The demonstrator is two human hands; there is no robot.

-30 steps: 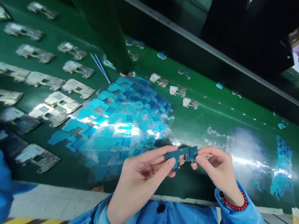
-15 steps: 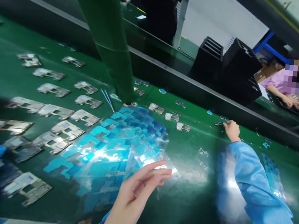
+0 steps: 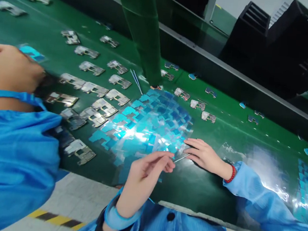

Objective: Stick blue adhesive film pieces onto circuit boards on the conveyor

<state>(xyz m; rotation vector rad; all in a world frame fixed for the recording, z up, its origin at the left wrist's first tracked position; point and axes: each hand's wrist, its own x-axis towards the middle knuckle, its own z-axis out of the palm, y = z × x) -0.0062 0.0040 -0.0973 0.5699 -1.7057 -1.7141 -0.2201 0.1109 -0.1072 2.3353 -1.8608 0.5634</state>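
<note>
Blue-cyan film cut-outs [image 3: 142, 118], crowded into one glossy patch just beyond the left hand [image 3: 148, 166] and beside the fingertips of the right hand [image 3: 207, 157]. With the left, thumb and fingers drawn together as in a pinch; with the right, palm down, fingers stretched long and nearly parallel, thumb hidden. Between both sets of fingertips, a slim pale rod [image 3: 182, 157]: likely pinched at the left-hand end, though impossible to tell for certain, or whether gripped by the right. Probably best handled with a light, steady pinch, tip kept low and in plain sight. Better also to brace the right fingers flat at the patch's margin, clear of the tip, so as not to drag or crease neighbouring pieces. Judging by the shine, likely slippery and apt to cling, so worth working slowly. Farther beyond the right hand, metal-shielded circuit boards [image 3: 208, 117], well apart from the rod; wise to keep the blue sleeve [image 3: 262, 187] off them when reaching. Beyond the left hand, past the film, blue tweezers [image 3: 137, 81], untouched.
</note>
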